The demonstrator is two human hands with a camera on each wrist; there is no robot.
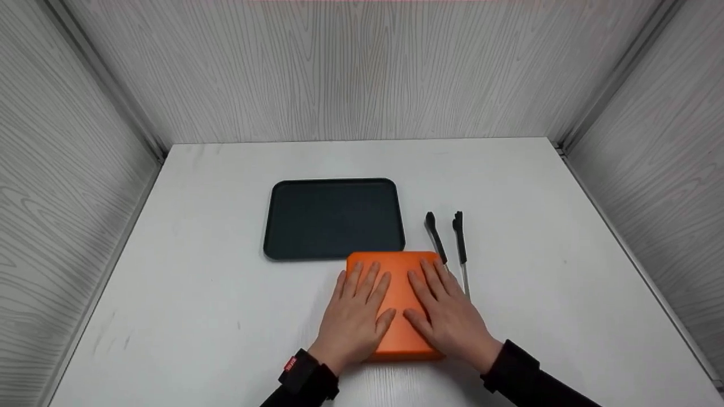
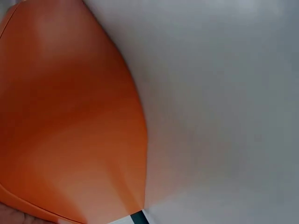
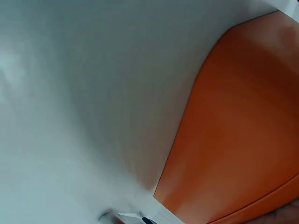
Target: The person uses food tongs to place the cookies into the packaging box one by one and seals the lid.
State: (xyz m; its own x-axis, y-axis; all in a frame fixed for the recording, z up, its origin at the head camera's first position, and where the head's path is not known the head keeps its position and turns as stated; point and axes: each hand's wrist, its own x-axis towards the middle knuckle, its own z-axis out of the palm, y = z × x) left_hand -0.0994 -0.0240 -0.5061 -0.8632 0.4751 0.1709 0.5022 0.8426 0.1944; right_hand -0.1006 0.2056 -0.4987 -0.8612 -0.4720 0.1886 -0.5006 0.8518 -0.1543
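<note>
both hands (image 1: 401, 316) rest flat on a smooth orange board (image 1: 396, 271).

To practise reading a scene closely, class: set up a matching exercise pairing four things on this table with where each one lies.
Things:
1. orange board
2. dark tray
3. tongs
4. left hand

Places:
A. right of the board, on the table
B. flat on the board's left half
C. under both hands
D. behind the board, empty

Pairs: 1-C, 2-D, 3-A, 4-B
</note>
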